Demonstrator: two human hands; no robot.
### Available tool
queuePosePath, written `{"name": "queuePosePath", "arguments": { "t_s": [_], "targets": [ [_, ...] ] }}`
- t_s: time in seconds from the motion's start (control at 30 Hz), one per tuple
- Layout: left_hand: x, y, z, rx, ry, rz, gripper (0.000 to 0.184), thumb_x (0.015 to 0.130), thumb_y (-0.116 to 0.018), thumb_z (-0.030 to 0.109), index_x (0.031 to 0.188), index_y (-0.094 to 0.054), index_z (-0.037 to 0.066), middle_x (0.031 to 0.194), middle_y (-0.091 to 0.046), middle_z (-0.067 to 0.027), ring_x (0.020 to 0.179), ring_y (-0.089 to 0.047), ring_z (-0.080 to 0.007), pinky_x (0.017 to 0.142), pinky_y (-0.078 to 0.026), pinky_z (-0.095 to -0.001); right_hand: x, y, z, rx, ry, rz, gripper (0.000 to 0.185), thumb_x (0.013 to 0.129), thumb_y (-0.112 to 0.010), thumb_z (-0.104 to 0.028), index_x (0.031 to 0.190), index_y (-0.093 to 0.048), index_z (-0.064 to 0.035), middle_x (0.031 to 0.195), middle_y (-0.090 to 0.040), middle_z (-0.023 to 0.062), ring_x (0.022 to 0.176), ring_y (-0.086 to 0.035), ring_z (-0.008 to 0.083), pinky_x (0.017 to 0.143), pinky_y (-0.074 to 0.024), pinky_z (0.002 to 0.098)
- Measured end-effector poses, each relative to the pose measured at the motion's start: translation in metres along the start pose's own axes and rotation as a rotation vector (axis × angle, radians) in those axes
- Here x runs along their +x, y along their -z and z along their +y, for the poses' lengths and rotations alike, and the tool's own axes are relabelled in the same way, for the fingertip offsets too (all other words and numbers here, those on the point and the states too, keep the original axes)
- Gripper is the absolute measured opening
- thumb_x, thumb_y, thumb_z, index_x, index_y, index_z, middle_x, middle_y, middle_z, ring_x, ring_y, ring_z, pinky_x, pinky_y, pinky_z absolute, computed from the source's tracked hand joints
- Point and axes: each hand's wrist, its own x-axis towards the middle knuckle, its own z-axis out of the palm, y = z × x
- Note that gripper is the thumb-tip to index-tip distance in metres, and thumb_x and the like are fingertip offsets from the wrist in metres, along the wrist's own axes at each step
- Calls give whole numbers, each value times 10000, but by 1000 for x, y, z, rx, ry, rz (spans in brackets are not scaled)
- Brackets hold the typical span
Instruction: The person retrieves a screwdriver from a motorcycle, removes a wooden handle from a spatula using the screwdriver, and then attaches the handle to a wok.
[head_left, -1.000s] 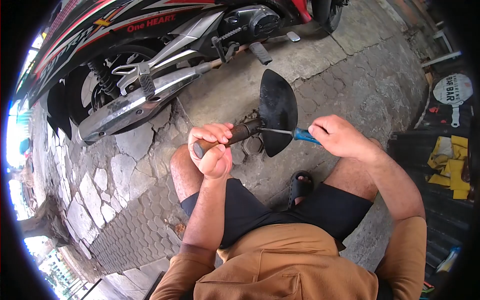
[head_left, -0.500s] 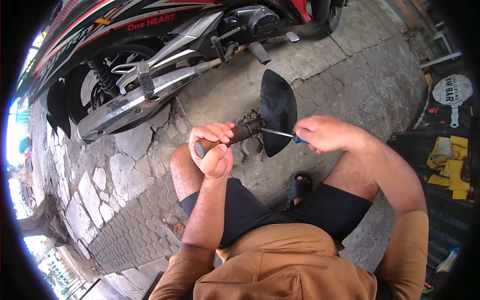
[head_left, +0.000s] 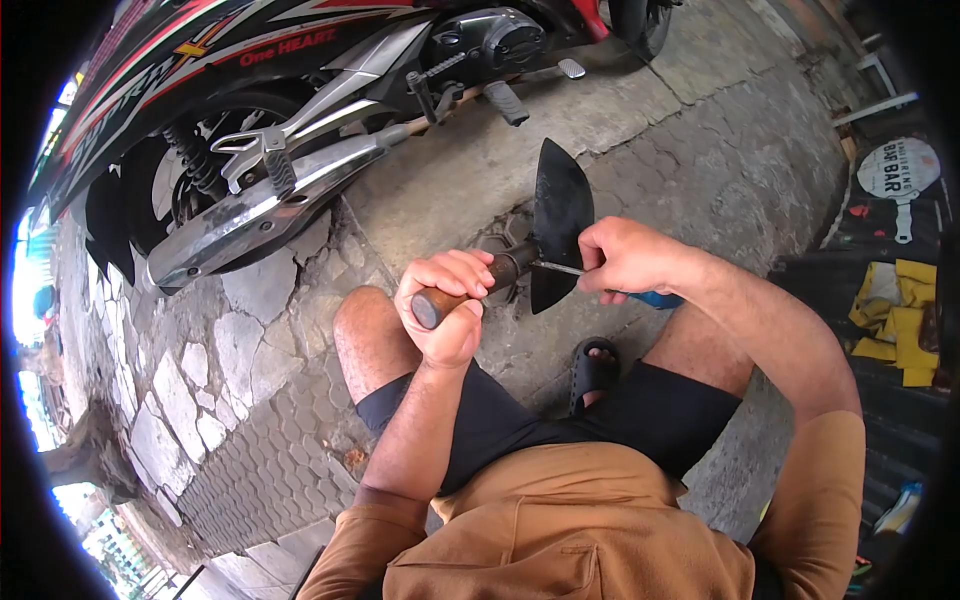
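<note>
My left hand (head_left: 445, 305) is wrapped round the short wooden handle of a hoe (head_left: 564, 205). Its dark, curved metal blade points away from me, joined to the handle by a brown metal socket. Between the fingers of my right hand (head_left: 630, 258) is a screwdriver (head_left: 656, 299), pinched by its metal shaft. The screwdriver's blue handle shows below my palm, and its tip meets the hoe where socket and blade join. Whether a screw sits there is too small to tell.
A parked motorcycle (head_left: 300, 60) with a chrome exhaust (head_left: 260, 215) stands ahead on the left. Cracked stone paving (head_left: 700, 150) lies underfoot. On the right are a round white sign (head_left: 899, 170) and yellow cloth (head_left: 905, 320) on dark corrugated material. My sandalled foot (head_left: 595, 375) is below.
My right hand has shifted its hold from the screwdriver's blue handle to the metal shaft, nearer the hoe. The hoe, in my left hand, has moved slightly to the right and turned a little.
</note>
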Motion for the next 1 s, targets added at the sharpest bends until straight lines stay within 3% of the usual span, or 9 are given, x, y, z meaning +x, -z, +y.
{"name": "queuePosePath", "arguments": {
  "t_s": [0.2,0.27,0.43,1.0],
  "targets": [
    [-6,-11,-5,73,12,-95,246,649,-559,-53,863,-524,64,756,-598,-110,783,-585,-253,934,-470,-494,-10,3,-9,84,-66,-50,158,859,-712,-66,817,-591,26,708,-627,82,626,-675,160,513,-541,293],
    [-7,-12,-3,71,25,-88,251,647,-543,-64,862,-521,62,753,-596,-112,786,-584,-255,944,-467,-501,-26,9,-8,127,-38,45,143,883,-688,-62,818,-595,24,726,-634,78,630,-671,154,522,-540,296],
    [-2,-13,-4,42,10,-15,298,649,-510,-145,860,-528,65,758,-608,-98,768,-600,-235,928,-473,-499,-31,1,11,108,-87,-20,194,943,-555,-116,874,-648,41,736,-638,79,629,-669,160,532,-551,317],
    [1,-10,-3,16,-1,-3,308,644,-493,-143,873,-531,59,764,-604,-105,778,-592,-235,939,-467,-496,-19,-2,3,82,-55,-23,191,954,-558,-116,897,-647,43,749,-643,74,615,-666,148,520,-547,294]
  ]
}}
